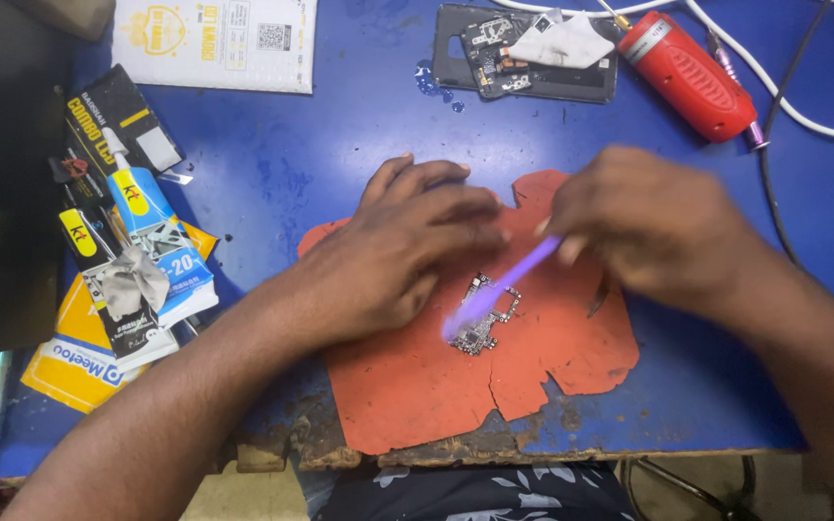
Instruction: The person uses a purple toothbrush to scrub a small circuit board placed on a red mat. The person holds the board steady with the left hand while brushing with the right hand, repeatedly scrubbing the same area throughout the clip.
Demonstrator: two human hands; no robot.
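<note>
A small phone circuit board (486,321) lies on a torn orange mat (552,367) on the blue table. My left hand (407,246) rests palm down on the mat, its fingers beside the board's upper left edge. My right hand (653,222) is motion-blurred and grips a purple brush (499,289) whose tip is on the board.
An opened phone body (571,82) with a white cloth lies at the back, next to a red tool (692,77) and white cables. Glue tubes (137,193) and packets are piled at left, a white packet (214,43) behind. The worn table edge (456,449) is near me.
</note>
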